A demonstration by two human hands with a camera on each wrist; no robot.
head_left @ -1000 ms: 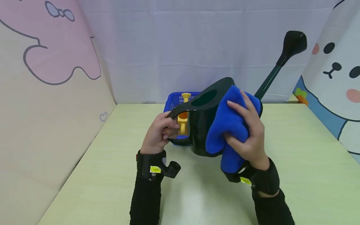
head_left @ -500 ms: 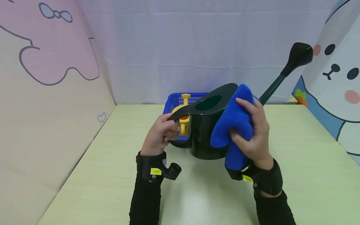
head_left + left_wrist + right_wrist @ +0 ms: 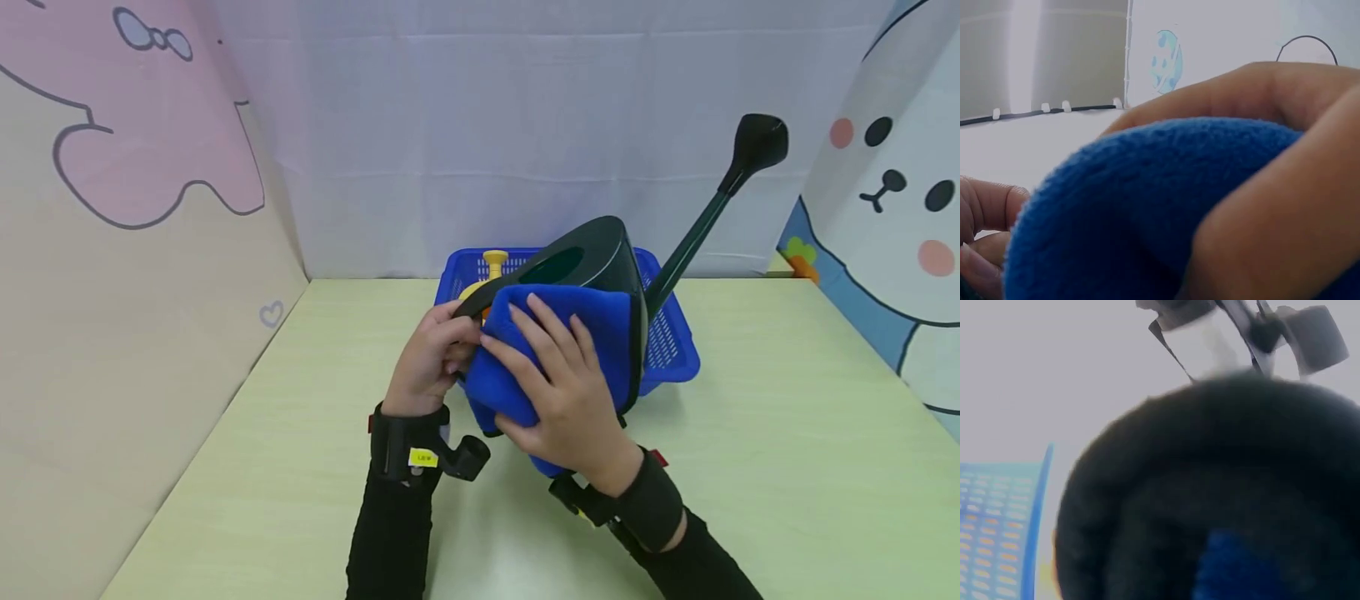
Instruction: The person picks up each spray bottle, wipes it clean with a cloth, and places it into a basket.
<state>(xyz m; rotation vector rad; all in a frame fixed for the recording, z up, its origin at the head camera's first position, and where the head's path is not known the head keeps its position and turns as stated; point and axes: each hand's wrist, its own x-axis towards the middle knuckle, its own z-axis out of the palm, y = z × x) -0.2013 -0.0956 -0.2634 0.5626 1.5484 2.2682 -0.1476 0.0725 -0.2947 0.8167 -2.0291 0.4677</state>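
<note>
In the head view my left hand [image 3: 427,362] grips the handle of a dark green watering can [image 3: 611,250], held tilted over the table with its long spout rising to the right. My right hand [image 3: 566,400] spreads its fingers over a blue plush cloth [image 3: 607,321] and presses it against the can's side. The cloth covers most of the can's body and reaches the left fingers. Up close in the left wrist view, a fold of the cloth [image 3: 1135,169] lies between right thumb and fingers. The right wrist view shows a dark edge and a patch of blue cloth [image 3: 1235,569].
Behind the can stands a blue perforated basket [image 3: 675,350], with a yellow toy piece [image 3: 495,262] in it, partly hidden. The pale table [image 3: 787,450] extends to both sides. A white curtain [image 3: 450,125] and cartoon-printed panels close off the back and sides.
My right hand has slid the cloth left across the can, from near the spout to beside the handle. The spout has swung slightly left, and the basket's right side now shows.
</note>
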